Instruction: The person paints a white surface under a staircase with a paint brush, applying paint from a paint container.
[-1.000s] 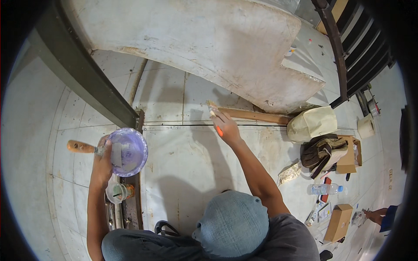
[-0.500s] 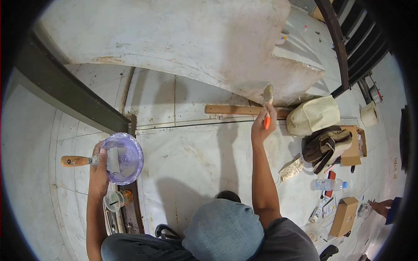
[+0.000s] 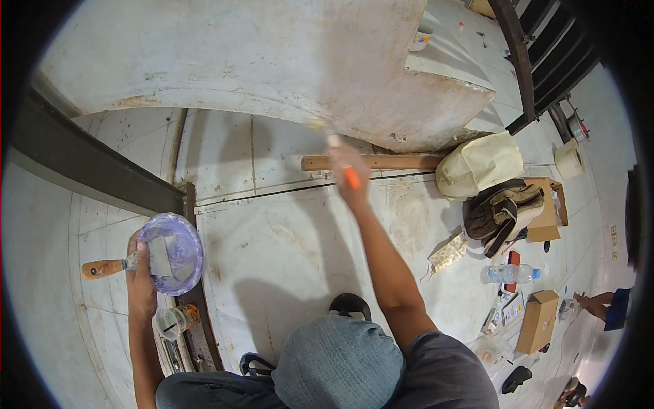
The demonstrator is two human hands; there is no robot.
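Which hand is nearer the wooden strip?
Right. The right hand overlaps the wooden strip in view, near its left end; the left hand is farther, to the lower left.

The view comes from the person's head, through the left of two wide fisheye cameras worn side by side, and faces steeply down at the floor [image 3: 252, 238], with 12 o'clock lying ahead of the body; a bent knee [image 3: 340, 361] at 6 o'clock is close under the lens and looms large; the left hand [image 3: 141, 276], between 8 and 9 o'clock, and the right hand [image 3: 350, 174], just above centre, are farther out; the railing [image 3: 519, 54] at 2 o'clock is well away; black corners frame the round field.
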